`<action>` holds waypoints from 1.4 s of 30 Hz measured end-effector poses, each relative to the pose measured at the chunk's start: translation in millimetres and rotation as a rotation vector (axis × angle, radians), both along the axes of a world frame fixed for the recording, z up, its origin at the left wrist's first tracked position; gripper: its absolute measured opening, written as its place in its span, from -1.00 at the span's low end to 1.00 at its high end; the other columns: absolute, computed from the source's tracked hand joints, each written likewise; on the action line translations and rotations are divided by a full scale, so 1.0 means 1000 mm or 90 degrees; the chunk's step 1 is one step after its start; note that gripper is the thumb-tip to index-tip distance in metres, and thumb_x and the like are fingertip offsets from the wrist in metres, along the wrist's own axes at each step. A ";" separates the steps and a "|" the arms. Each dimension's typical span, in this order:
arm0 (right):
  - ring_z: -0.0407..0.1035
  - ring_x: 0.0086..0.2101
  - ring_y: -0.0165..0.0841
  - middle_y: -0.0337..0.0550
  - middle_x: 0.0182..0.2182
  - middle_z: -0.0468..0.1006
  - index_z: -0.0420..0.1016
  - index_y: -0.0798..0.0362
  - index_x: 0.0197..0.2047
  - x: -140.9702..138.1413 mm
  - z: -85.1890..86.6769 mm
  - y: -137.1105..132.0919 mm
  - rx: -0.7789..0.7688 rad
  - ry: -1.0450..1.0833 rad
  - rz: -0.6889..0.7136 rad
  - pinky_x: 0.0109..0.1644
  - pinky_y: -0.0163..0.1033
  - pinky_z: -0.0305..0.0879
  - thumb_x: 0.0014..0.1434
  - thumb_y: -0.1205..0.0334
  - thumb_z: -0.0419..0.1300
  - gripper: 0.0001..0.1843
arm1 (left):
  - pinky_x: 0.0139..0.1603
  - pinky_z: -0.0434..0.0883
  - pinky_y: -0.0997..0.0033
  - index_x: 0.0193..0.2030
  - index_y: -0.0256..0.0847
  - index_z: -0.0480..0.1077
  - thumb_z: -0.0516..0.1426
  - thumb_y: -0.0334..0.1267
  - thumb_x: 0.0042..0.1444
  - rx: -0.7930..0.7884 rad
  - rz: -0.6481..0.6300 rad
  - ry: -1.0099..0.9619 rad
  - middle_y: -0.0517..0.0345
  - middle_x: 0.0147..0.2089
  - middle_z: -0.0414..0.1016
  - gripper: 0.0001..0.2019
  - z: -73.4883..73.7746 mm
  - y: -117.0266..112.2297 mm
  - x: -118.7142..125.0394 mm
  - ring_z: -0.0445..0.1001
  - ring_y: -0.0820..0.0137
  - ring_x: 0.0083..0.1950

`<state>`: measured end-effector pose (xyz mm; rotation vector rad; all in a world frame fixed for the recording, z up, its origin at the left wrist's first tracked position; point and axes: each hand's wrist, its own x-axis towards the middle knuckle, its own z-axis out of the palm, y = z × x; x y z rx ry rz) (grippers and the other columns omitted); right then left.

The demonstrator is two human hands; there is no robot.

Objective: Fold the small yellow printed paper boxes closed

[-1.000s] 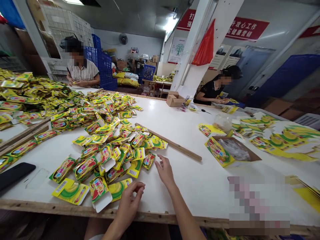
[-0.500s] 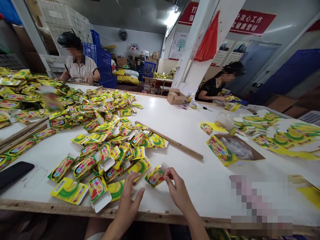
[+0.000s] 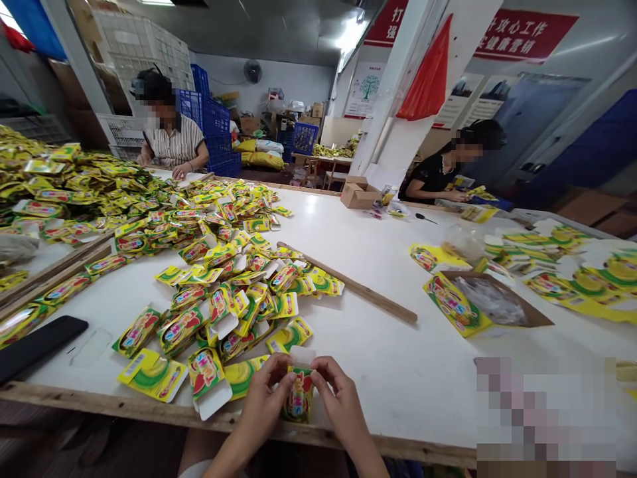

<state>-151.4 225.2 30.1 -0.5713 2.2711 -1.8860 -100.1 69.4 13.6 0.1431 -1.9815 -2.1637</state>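
Between my two hands is a small printed carton [image 3: 300, 396], green, yellow and red, upright near the table's front edge with its white flap raised at the top. My left hand [image 3: 271, 392] grips its left side near the top, thumb on the printed face. On the opposite side my right hand [image 3: 338, 392] pinches the upper right edge. Just left of my hands lie more such cartons, one with an open white end [image 3: 208, 378] and a yellow one [image 3: 152, 376] lying flat. They belong to a loose heap of cartons [image 3: 219, 299].
A wooden stick [image 3: 358, 287] lies across the white table [image 3: 388, 372]. To the right stands an open display box [image 3: 460, 305] with clear plastic inside. A black phone [image 3: 44, 345] rests at the left. One person [image 3: 172, 143] sits across the table, another [image 3: 442, 172] farther right.
My left hand has come over from beside the heap to the carton my right hand held. The carton has moved toward me and turned upright, its flap up. The camera view has shifted slightly.
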 end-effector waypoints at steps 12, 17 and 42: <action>0.46 -0.16 -0.26 -0.09 -0.20 0.56 0.44 0.01 -0.04 0.006 -0.008 -0.011 -0.046 0.033 -0.057 -0.05 -0.23 0.39 0.22 0.16 0.15 -0.75 | 0.04 0.36 0.28 -0.08 -0.17 0.36 0.11 -0.27 0.19 -0.006 0.040 0.045 0.06 -0.11 0.49 -0.83 0.011 0.001 0.001 0.46 0.27 -0.02; 0.43 -0.13 -0.26 -0.10 -0.16 0.55 0.52 0.00 -0.16 0.009 0.001 -0.008 0.010 0.080 -0.022 -0.06 -0.26 0.37 0.20 0.18 0.19 -0.83 | -0.02 0.35 0.30 -0.23 -0.21 0.44 0.13 -0.24 0.19 -0.122 0.023 0.069 0.04 -0.17 0.49 -0.88 0.019 0.000 0.002 0.44 0.27 -0.07; 0.47 -0.25 -0.27 -0.12 -0.30 0.57 0.51 0.03 -0.22 0.015 -0.009 -0.017 -0.046 -0.021 -0.040 -0.15 -0.28 0.41 0.19 0.08 0.19 -0.79 | -0.04 0.36 0.31 -0.24 -0.20 0.49 0.11 -0.23 0.22 -0.160 0.011 0.065 0.05 -0.21 0.51 -0.85 0.015 -0.003 0.002 0.46 0.28 -0.11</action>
